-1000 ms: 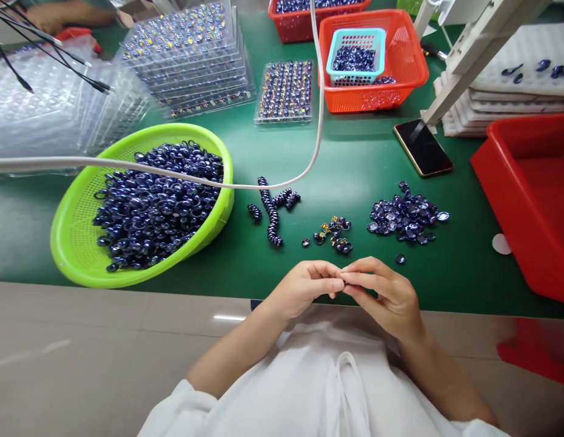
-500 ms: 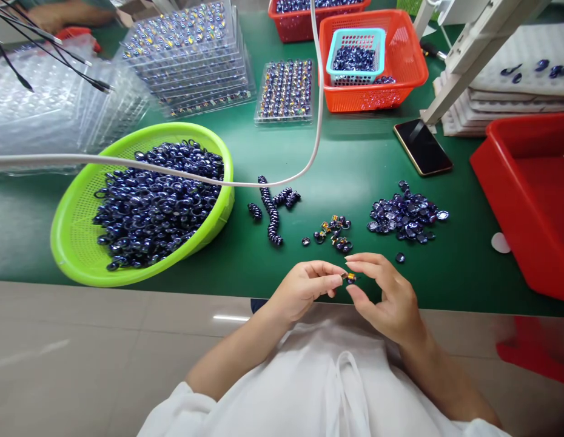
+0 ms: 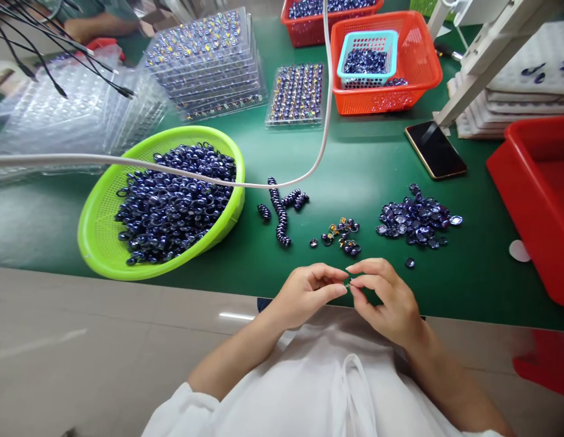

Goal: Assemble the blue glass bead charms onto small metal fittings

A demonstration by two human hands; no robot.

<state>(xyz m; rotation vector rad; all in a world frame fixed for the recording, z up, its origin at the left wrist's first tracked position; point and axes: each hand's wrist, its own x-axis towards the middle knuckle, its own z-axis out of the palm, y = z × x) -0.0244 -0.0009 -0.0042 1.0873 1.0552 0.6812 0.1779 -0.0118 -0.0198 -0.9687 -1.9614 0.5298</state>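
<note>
Close to the table's front edge, my left hand (image 3: 304,292) and my right hand (image 3: 386,297) meet fingertip to fingertip. Both pinch a small ring (image 3: 349,284), mostly hidden by the fingers. Just beyond them lies a little cluster of dark shiny rings with amber-coloured parts (image 3: 343,233), with a single dark piece (image 3: 313,243) beside it. To the left, dark rings lie packed side by side in a row (image 3: 281,215), with short rows near it. Right of the cluster is a pile of dark blue faceted, gem-like pieces (image 3: 416,218); one loose piece (image 3: 410,263) sits nearer me.
A green basket (image 3: 93,233) full of dark rings stands left, with a white cable (image 3: 186,175) crossing above it. Behind are stacked clear trays (image 3: 209,67), one filled tray (image 3: 295,94) and a red basket (image 3: 421,67). A phone (image 3: 435,149) and red bin (image 3: 532,200) are right.
The view has shifted slightly, so the table things sit farther right. My right fingers have closed in on the ring, and its amber part, visible before, is now hidden.
</note>
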